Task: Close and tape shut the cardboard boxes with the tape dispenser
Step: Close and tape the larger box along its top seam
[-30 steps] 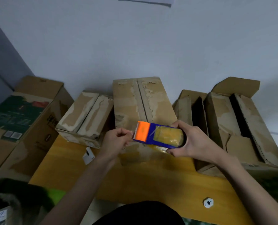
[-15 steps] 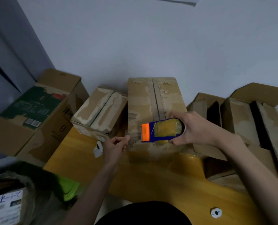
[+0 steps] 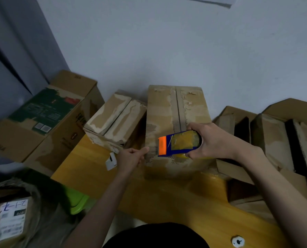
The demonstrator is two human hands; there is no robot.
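The right hand has its grip wrapped round the tape dispenser, over the near end of the middle box; the left hand pinches beside its orange blade; the seam runs straight away from it

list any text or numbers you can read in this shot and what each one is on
"070", seen upside down: dark tag on the white label of the parcel at lower left.
Blue handwriting on that label: not legible.
Print and codes on the green-printed carton: too blurred.
Dark markings on the cardboard box under the tape dispenser: unreadable.
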